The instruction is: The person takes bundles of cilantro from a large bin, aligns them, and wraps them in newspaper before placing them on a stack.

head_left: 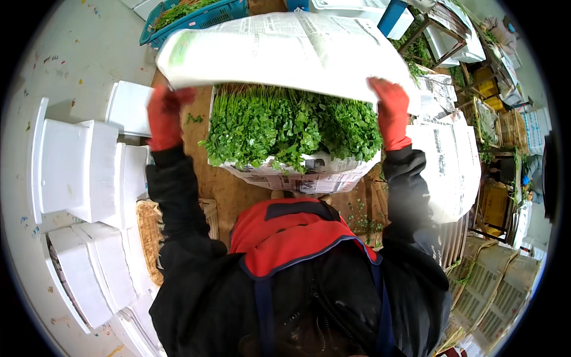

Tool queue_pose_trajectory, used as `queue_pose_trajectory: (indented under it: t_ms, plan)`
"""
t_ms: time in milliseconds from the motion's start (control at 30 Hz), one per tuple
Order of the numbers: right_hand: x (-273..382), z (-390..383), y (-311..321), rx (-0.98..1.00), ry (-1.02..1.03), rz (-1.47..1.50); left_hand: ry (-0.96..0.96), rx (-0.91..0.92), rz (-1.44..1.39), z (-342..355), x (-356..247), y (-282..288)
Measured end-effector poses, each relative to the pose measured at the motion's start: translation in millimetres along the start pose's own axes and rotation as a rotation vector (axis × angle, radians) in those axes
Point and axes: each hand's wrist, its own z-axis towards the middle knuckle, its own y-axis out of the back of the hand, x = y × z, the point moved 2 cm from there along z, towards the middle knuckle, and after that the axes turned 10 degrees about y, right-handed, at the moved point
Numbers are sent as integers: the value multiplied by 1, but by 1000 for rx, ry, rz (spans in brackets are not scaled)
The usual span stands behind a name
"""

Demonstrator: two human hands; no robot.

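A wide sheet of newspaper (279, 50) is stretched between my hands, curving over the far side of the leafy greens. My left hand (165, 118), in a red glove, is closed on the sheet's near left corner. On the other side my right hand (391, 113), also red-gloved, grips its near right edge. Below the sheet, bunches of leafy greens (262, 128) with thin stems lie packed side by side, leaves toward me. Newspaper lining (297, 172) hangs over the near side of their container. The sheet hides the far end of the stems.
White foam boxes (62, 166) are stacked at the left, near a wicker basket (150, 238). A teal crate (202, 18) of greens stands at the far left. More newspaper sheets (446, 166) lie on the right, beside shelving and bundled cartons (496, 285).
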Motion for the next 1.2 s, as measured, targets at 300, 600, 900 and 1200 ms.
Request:
queue_pose_trajectory:
  t_ms: [300,600,900,1200]
  plan:
    - [42,-102,-73,267,-140,210,566,-498,-322,-113,195,40]
    - [24,-103,-103,244,-159,83,-37,-488,894,-111,104,-43]
    - [49,-18,-75,56,-211,233,-22,5,785,-10,147,-229]
    - [-54,-149,-157,514,-1063,-83,418,-205,-222,11,222,-200]
